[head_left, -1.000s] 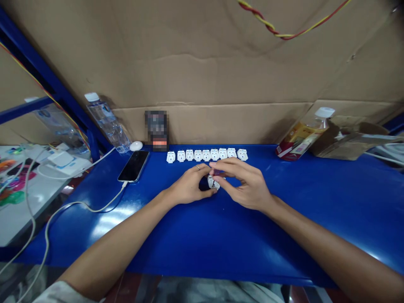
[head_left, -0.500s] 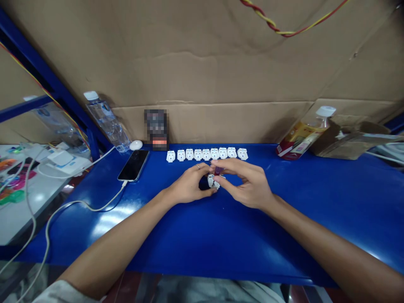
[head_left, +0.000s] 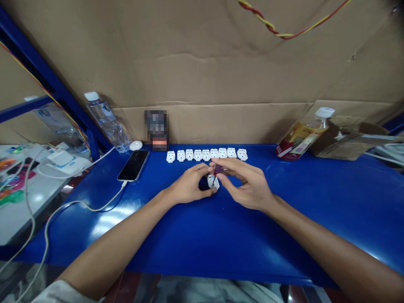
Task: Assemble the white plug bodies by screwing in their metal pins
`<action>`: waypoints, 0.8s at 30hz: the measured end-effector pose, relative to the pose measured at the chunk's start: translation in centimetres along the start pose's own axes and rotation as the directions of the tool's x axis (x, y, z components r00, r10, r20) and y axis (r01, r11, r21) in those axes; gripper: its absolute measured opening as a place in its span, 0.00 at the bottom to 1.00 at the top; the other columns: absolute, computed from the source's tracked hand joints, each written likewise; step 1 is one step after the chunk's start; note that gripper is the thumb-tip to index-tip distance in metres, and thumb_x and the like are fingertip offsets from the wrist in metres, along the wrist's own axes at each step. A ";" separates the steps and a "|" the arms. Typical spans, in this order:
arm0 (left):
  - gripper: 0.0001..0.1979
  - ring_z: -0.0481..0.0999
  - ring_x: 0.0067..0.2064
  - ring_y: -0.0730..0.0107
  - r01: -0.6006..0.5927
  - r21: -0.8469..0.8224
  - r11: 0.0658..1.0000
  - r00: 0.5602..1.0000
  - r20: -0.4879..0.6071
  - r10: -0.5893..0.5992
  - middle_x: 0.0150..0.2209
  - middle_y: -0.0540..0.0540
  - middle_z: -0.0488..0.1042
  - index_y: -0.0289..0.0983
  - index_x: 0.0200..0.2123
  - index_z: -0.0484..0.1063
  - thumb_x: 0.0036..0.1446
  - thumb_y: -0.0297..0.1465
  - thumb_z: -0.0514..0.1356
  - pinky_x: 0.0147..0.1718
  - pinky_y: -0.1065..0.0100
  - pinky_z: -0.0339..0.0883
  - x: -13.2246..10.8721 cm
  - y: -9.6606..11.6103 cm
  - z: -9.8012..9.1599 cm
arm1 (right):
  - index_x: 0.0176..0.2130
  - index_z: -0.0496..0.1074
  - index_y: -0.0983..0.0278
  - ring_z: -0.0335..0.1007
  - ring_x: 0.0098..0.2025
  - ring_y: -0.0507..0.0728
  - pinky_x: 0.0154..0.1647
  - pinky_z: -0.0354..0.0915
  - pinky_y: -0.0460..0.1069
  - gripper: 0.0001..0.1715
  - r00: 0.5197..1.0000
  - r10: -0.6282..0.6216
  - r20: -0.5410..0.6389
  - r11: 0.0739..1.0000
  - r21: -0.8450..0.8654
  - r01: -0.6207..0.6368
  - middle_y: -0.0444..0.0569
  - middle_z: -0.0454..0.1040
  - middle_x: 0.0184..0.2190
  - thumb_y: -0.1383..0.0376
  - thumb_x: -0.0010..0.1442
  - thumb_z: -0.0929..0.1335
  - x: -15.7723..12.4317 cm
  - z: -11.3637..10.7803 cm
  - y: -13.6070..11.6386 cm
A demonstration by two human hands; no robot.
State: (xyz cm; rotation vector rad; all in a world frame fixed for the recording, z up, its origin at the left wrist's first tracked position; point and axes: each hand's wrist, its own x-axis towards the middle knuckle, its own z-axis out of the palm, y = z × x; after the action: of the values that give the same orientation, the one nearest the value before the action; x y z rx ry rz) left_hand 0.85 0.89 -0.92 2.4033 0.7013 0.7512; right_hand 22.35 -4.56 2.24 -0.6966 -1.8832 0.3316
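My left hand grips a white plug body from the left, its fingers curling around it. My right hand pinches a small screwdriver with a dark red handle between thumb and fingertips. The thin shaft runs down onto the face of the plug body. The plug's underside is hidden by my fingers. A row of several white plug bodies stands just beyond my hands on the blue table.
A black smartphone lies left of my hands on a white charging cable. Water bottles and a pixelated package stand at the back, with a plastic bottle and cardboard at right, before a cardboard wall.
The screwdriver's shaft now shows more clearly against the plug body, and my right fingers sit slightly further apart around it. My left hand has hardly moved.
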 end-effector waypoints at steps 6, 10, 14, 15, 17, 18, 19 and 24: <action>0.22 0.77 0.56 0.55 0.003 -0.016 1.000 1.000 0.006 -0.003 0.55 0.42 0.76 0.40 0.57 0.73 0.62 0.38 0.68 0.57 0.50 0.74 0.0 0.2 -0.1 | 0.62 0.75 0.50 0.82 0.50 0.60 0.49 0.84 0.57 0.29 0.999 -0.033 -0.019 0.999 -0.012 0.033 0.49 0.80 0.53 0.70 0.65 0.73 -0.3 0.1 0.1; 0.22 0.76 0.58 0.53 -0.008 -0.014 1.000 1.000 -0.004 0.008 0.56 0.41 0.76 0.40 0.56 0.73 0.61 0.39 0.69 0.59 0.50 0.73 -0.1 0.1 0.0 | 0.67 0.70 0.52 0.82 0.52 0.59 0.52 0.83 0.56 0.31 1.000 0.021 0.015 1.000 0.018 -0.021 0.50 0.80 0.57 0.70 0.68 0.70 -0.3 0.1 0.1; 0.22 0.77 0.57 0.55 -0.007 -0.007 1.000 1.000 0.005 0.007 0.55 0.41 0.76 0.40 0.57 0.72 0.62 0.38 0.68 0.57 0.51 0.73 0.0 0.0 0.0 | 0.63 0.75 0.51 0.80 0.53 0.60 0.52 0.83 0.58 0.30 0.999 -0.038 0.015 0.999 -0.038 0.038 0.50 0.79 0.55 0.71 0.64 0.73 -0.2 0.0 0.0; 0.21 0.77 0.56 0.55 -0.007 -0.006 1.000 1.000 0.008 0.007 0.55 0.41 0.77 0.39 0.57 0.72 0.62 0.38 0.68 0.57 0.51 0.73 0.0 0.1 0.0 | 0.63 0.74 0.51 0.80 0.52 0.60 0.51 0.83 0.57 0.31 0.999 -0.037 0.013 0.999 -0.025 0.037 0.50 0.79 0.54 0.71 0.65 0.73 -0.2 0.0 0.0; 0.21 0.77 0.57 0.55 -0.001 -0.002 1.000 1.000 0.008 0.001 0.55 0.41 0.76 0.40 0.55 0.73 0.61 0.38 0.68 0.58 0.51 0.73 0.0 0.1 0.0 | 0.66 0.71 0.51 0.81 0.52 0.59 0.49 0.83 0.55 0.33 1.000 -0.014 0.016 1.000 0.008 0.014 0.50 0.80 0.54 0.73 0.66 0.71 -0.2 0.0 0.0; 0.22 0.77 0.57 0.54 0.004 0.001 1.000 1.000 0.003 -0.004 0.56 0.41 0.76 0.40 0.56 0.73 0.61 0.38 0.69 0.58 0.50 0.73 -0.1 0.1 0.0 | 0.67 0.70 0.51 0.81 0.53 0.59 0.49 0.83 0.55 0.34 1.000 -0.008 0.021 1.000 0.007 0.008 0.50 0.79 0.55 0.73 0.67 0.70 -0.2 0.0 0.0; 0.23 0.77 0.58 0.53 0.006 0.002 1.000 1.000 -0.001 -0.006 0.56 0.41 0.76 0.40 0.56 0.73 0.60 0.39 0.69 0.59 0.50 0.73 -0.1 0.1 0.0 | 0.66 0.70 0.51 0.80 0.53 0.59 0.50 0.83 0.56 0.33 1.000 -0.013 0.019 1.000 -0.006 0.013 0.50 0.79 0.56 0.73 0.67 0.70 -0.1 0.0 0.1; 0.21 0.77 0.56 0.55 -0.001 -0.007 1.000 1.000 0.003 0.001 0.54 0.42 0.76 0.40 0.55 0.73 0.61 0.38 0.68 0.57 0.50 0.74 -0.1 0.1 0.0 | 0.63 0.74 0.50 0.81 0.50 0.59 0.48 0.84 0.56 0.31 0.997 -0.070 -0.020 0.997 -0.037 0.069 0.50 0.80 0.53 0.71 0.65 0.73 -0.1 0.1 0.1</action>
State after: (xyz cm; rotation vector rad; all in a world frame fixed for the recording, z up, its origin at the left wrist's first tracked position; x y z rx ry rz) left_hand 0.81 0.80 -0.92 2.3979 0.6948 0.7494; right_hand 22.33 -4.59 2.09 -0.6547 -1.8926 0.2451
